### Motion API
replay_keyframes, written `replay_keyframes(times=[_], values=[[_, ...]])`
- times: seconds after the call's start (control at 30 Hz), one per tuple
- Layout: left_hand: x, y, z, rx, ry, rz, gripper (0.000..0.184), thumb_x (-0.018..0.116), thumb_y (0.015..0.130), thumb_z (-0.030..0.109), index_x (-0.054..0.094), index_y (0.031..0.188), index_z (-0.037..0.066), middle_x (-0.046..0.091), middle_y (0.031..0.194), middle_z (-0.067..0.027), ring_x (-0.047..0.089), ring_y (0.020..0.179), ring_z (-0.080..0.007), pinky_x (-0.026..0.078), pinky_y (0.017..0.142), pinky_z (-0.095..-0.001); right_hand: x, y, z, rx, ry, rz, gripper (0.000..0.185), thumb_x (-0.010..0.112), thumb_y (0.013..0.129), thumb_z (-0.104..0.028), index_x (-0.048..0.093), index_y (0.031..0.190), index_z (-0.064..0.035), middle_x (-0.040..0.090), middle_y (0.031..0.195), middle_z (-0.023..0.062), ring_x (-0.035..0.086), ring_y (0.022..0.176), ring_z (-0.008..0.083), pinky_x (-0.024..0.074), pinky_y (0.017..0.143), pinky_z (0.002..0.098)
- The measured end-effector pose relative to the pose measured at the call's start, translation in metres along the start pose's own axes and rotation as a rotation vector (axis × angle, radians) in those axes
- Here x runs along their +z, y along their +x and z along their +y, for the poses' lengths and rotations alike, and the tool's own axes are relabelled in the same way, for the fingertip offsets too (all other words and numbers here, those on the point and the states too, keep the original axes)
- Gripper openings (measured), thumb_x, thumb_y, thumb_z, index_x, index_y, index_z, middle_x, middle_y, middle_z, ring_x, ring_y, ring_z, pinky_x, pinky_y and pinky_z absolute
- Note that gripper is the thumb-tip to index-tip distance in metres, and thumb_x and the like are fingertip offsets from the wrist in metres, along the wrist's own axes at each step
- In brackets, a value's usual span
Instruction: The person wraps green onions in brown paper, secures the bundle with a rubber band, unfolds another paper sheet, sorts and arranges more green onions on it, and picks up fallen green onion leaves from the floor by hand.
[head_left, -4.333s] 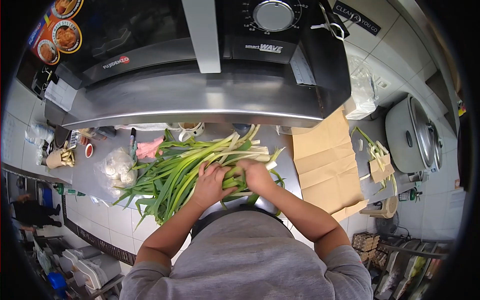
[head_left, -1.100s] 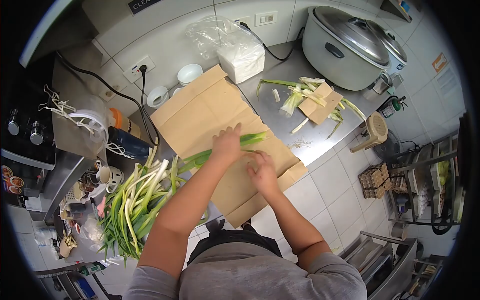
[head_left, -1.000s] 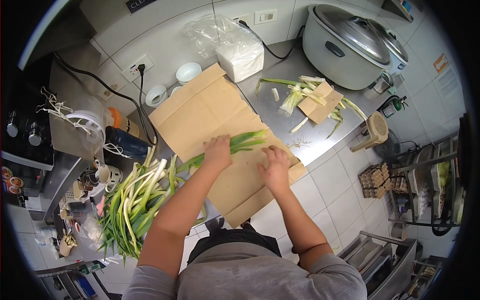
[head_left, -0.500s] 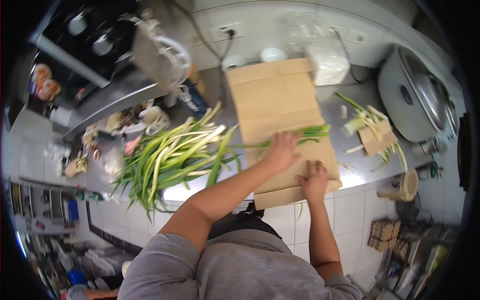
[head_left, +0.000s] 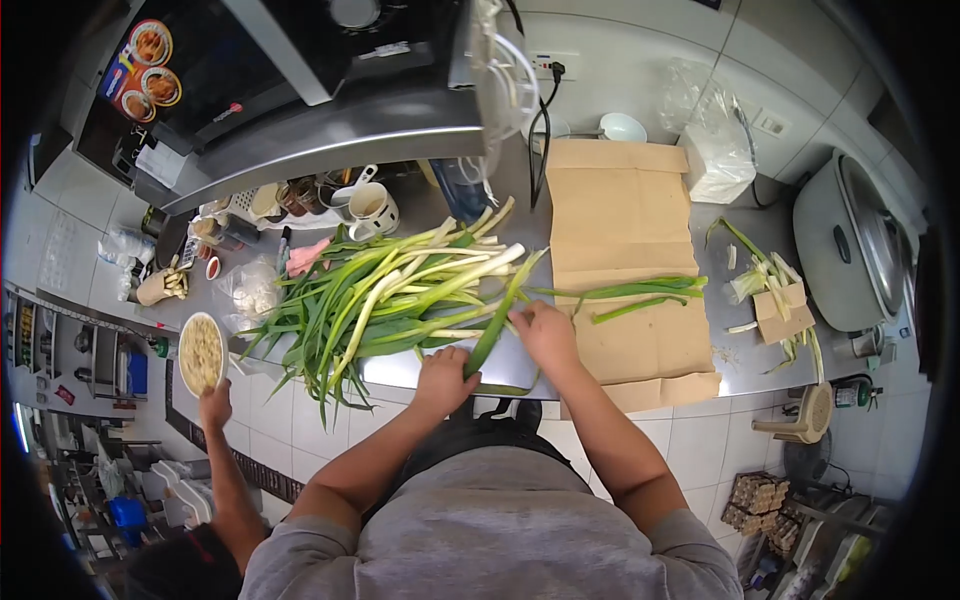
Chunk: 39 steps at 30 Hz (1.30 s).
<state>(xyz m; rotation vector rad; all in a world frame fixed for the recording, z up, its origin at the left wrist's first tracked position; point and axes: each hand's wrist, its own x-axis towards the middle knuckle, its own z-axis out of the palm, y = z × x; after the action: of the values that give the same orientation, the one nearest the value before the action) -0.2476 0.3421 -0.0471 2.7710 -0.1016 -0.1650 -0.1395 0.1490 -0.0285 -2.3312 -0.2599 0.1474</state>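
A large heap of green onions (head_left: 370, 290), with white stems and long green leaves, lies on the steel counter left of my hands. My left hand (head_left: 445, 383) is closed on the lower end of a green onion stalk (head_left: 495, 330) at the heap's right edge. Against the right side of that stalk, my right hand (head_left: 545, 338) pinches with curled fingers; its fingertips are partly hidden. To the right, a sheet of brown paper (head_left: 620, 230) lies unfolded, with a few green onion pieces (head_left: 640, 291) across it.
At the far left another person's hand (head_left: 215, 405) holds a bowl of pale chopped food (head_left: 203, 352). Onion scraps with a cardboard piece (head_left: 785, 313) lie by a large grey cooker (head_left: 850, 240). A microwave-like appliance (head_left: 330, 140) overhangs the back left; mugs (head_left: 372, 207) stand below.
Both hands have moved left from the brown paper to the heap's edge and taken hold of a stalk. The view has shifted left. Another person's arm with a bowl has come in.
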Motion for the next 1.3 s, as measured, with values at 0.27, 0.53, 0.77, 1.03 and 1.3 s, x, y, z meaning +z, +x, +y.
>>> replay_keyframes(times=[0.27,0.53,0.77,1.03,1.3], values=[[-0.022,0.006,-0.027,0.096,-0.376,0.153,0.049,0.072,0.085,0.032,0.054,0.120,0.002,0.061,0.117,-0.0179,0.058,0.107,-0.0360,0.044,0.094,-0.0453,0.003,0.051,-0.012,0.467,0.708,0.100,0.021,0.065,0.088,-0.019,0.060,0.083,0.0004,0.061,0.064,0.0079,0.057,0.046,0.0139,0.0442,0.039,0.0286],[-0.008,0.010,-0.072,0.588,-0.190,-0.022,0.053,0.070,0.082,0.042,0.058,0.122,0.009,0.053,0.119,-0.0100,0.051,0.112,-0.0285,0.039,0.095,-0.0407,-0.129,0.032,0.032,0.484,0.840,0.647,0.023,0.060,0.092,-0.023,0.058,0.083,-0.0026,0.057,0.061,0.0067,0.053,0.045,0.0142,0.0436,0.041,0.0287],[-0.009,0.032,-0.067,0.576,-0.272,-0.193,0.033,0.074,0.080,0.035,0.067,0.098,0.008,0.061,0.101,-0.0092,0.057,0.102,-0.0298,0.045,0.091,-0.0412,-0.081,0.009,0.052,0.224,-0.341,0.501,0.033,0.069,0.085,-0.031,0.065,0.090,0.0017,0.067,0.077,0.0220,0.067,0.070,0.0359,0.0545,0.064,0.0437],[-0.026,0.043,-0.017,0.612,-0.330,-0.137,0.036,0.073,0.081,0.037,0.067,0.104,0.009,0.061,0.103,-0.0109,0.058,0.105,-0.0314,0.044,0.093,-0.0418,0.024,0.064,-0.012,0.040,-0.526,-0.049,0.022,0.066,0.080,-0.022,0.070,0.092,-0.0032,0.069,0.090,0.0186,0.066,0.086,0.0367,0.0536,0.079,0.0444],[-0.025,0.046,0.006,0.494,-0.272,0.026,0.041,0.074,0.082,0.030,0.062,0.115,0.009,0.057,0.116,-0.0129,0.054,0.111,-0.0331,0.042,0.098,-0.0429,-0.038,0.104,-0.009,0.023,-0.080,-0.170,0.014,0.070,0.076,-0.015,0.069,0.083,-0.0021,0.067,0.077,0.0139,0.064,0.070,0.0269,0.0511,0.068,0.0375]])
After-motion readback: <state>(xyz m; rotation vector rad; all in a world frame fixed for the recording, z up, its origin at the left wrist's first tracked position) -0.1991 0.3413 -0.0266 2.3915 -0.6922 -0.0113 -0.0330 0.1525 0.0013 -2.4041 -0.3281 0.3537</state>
